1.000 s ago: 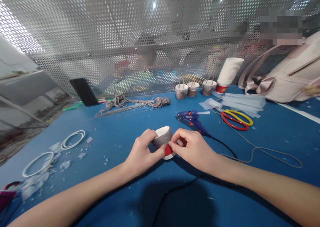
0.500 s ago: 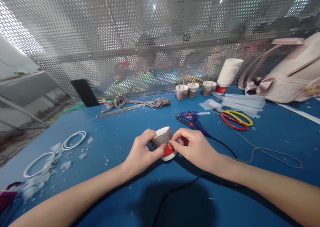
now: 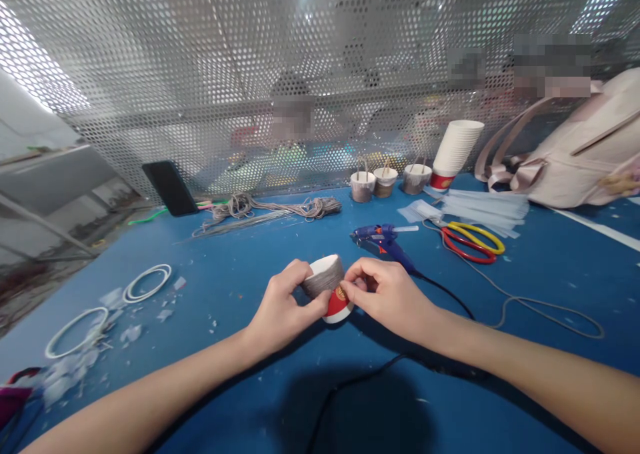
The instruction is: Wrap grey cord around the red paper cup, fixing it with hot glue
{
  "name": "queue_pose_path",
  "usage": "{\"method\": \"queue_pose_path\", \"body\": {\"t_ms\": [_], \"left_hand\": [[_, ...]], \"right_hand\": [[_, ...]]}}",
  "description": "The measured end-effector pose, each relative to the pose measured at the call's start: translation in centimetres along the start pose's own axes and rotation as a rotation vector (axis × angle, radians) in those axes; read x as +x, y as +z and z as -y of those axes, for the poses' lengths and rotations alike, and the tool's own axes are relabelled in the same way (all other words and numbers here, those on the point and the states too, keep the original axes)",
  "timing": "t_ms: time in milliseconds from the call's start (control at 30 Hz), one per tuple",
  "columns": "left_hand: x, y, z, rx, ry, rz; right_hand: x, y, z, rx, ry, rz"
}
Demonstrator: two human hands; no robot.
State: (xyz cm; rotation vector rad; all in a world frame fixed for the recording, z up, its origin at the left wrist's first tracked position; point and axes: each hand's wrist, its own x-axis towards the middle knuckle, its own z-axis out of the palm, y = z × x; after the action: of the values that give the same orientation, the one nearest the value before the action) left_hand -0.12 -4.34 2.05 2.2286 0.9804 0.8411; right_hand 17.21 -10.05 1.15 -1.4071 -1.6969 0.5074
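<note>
A paper cup (image 3: 338, 305), tilted above the blue table, has its white-rimmed upper part wound with grey cord (image 3: 323, 279); the red lower part is bare. My left hand (image 3: 286, 301) is closed around the cup's left side, thumb across its front. Pressed to the cup's right side at the lower edge of the winding, the fingertips of my right hand (image 3: 384, 293) are pinched on the cord, which is mostly hidden there. A loose length of the same cord lies on the table and passes under my right forearm. Just beyond my right hand lies a blue glue gun (image 3: 383, 237).
Scissors (image 3: 473, 241) and translucent glue sticks (image 3: 485, 209) lie right. Wrapped cups (image 3: 363, 187), stacked paper cups (image 3: 457, 149) and a backpack (image 3: 575, 154) stand behind. Cord bundles (image 3: 320, 207), a phone (image 3: 170, 187) and white rings (image 3: 147, 283) are left. Perforated metal (image 3: 200, 107) borders the back.
The cup has turned very slightly in my hands, showing a bit more of its printed emblem. Both hands keep nearly the same place and grip.
</note>
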Motion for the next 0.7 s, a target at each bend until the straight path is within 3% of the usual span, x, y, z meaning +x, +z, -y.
{"method": "queue_pose_path", "body": {"t_ms": [700], "left_hand": [[0.11, -0.02, 0.19, -0.017, -0.048, 0.02]], "right_hand": [[0.33, -0.02, -0.35, 0.056, 0.015, -0.008]]}}
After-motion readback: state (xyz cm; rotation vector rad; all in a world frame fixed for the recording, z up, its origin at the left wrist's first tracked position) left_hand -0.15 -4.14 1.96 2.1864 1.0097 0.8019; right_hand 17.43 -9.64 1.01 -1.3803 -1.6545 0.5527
